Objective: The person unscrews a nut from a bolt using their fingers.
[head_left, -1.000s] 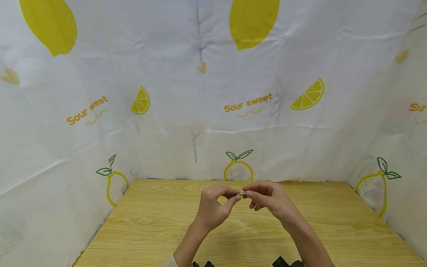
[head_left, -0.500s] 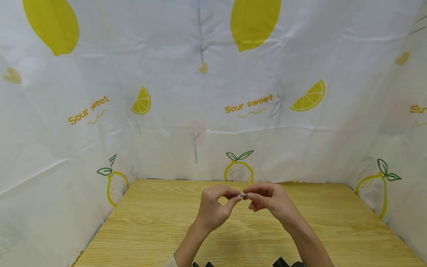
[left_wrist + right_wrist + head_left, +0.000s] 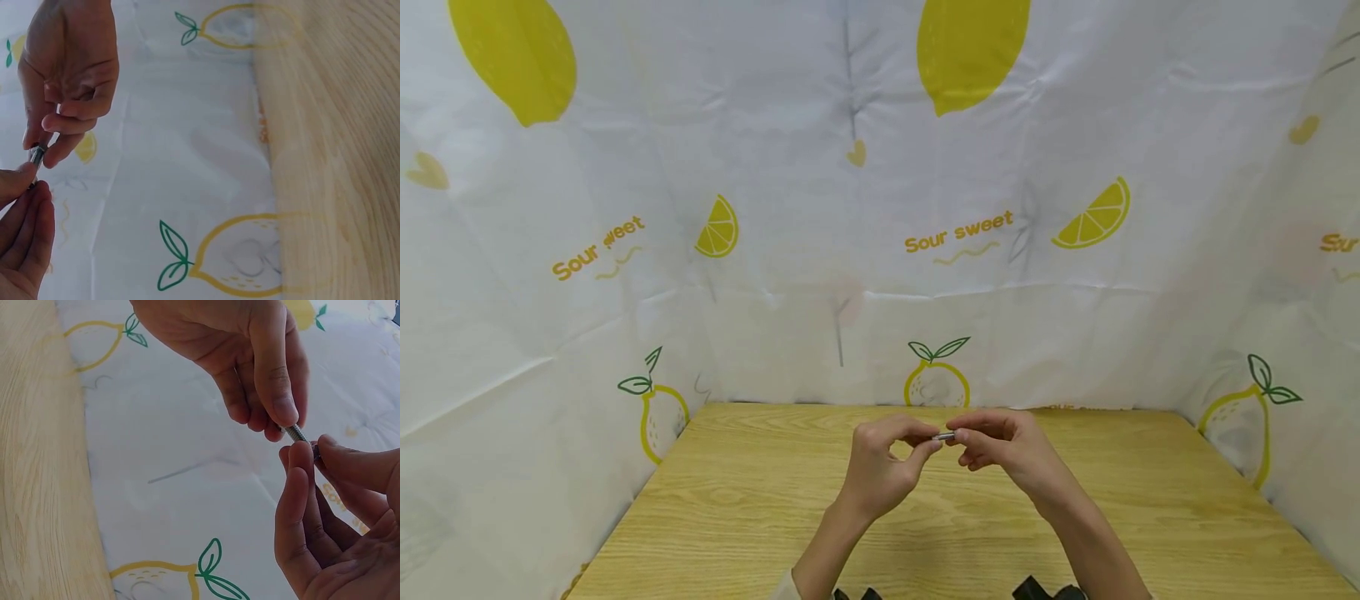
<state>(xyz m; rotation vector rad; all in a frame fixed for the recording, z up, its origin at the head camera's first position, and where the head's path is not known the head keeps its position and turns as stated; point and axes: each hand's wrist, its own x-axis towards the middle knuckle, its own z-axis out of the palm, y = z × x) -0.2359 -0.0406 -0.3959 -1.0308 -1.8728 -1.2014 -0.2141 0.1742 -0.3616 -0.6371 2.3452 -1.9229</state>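
A small metal bolt [image 3: 945, 436] with a threaded shaft [image 3: 296, 433] is held between both hands, above the wooden table. My left hand [image 3: 880, 471] pinches its left end between thumb and index finger. At the other end, my right hand [image 3: 1007, 442] pinches a wider, darker part [image 3: 316, 452] with thumb and fingertips; the fingers partly hide it, and I cannot tell whether it is the head or a nut. The bolt lies nearly level in the head view. A short stretch of bare metal [image 3: 38, 156] shows between the two sets of fingertips in the left wrist view.
A light wooden table [image 3: 737, 517] spreads beneath the hands. White cloth [image 3: 790, 333] printed with lemons surrounds its back and sides. Black device parts [image 3: 1037, 589] show at the bottom edge beside the forearms.
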